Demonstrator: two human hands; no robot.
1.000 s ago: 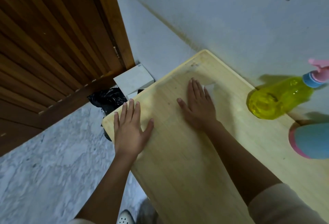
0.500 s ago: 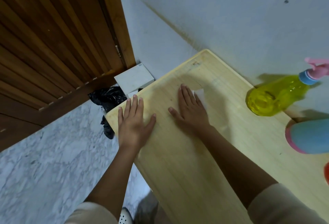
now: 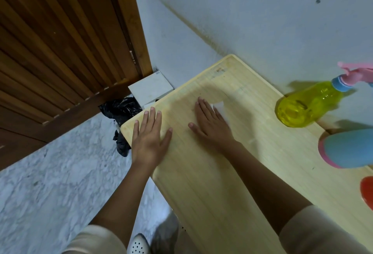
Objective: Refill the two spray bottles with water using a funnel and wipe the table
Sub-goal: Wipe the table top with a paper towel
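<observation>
Head view: right hand (image 3: 212, 127) lies flat on a white cloth (image 3: 219, 106), fingers straight and close together. It presses the cloth onto the table (image 3: 222, 203) and does not pinch it. Only a corner of the cloth shows past the fingertips; the rest is under the palm.

Left hand (image 3: 150, 140) is palm down near the table's left end, fingers a little spread, thumb out. It holds nothing and looks like a brace.

Change: over the last second the right hand and cloth slid away from the far corner and toward the left hand. The left hand has barely moved. Most of that slide came early and there is little shift since the half-second mark, so I judge this to be the end of one wipe stroke.

Yellow bottle (image 3: 308, 104) sits by the wall (image 3: 262, 21) with its pink trigger head on. Blue bottle (image 3: 349, 148) is just beside it, top cut off by the frame. A red thing (image 3: 367, 193) shows at the right edge, maybe the funnel, can't tell.

Filling looks done, at least for the yellow bottle, and wiping is underway. The stretch near the bottles is likely still to be wiped.
</observation>
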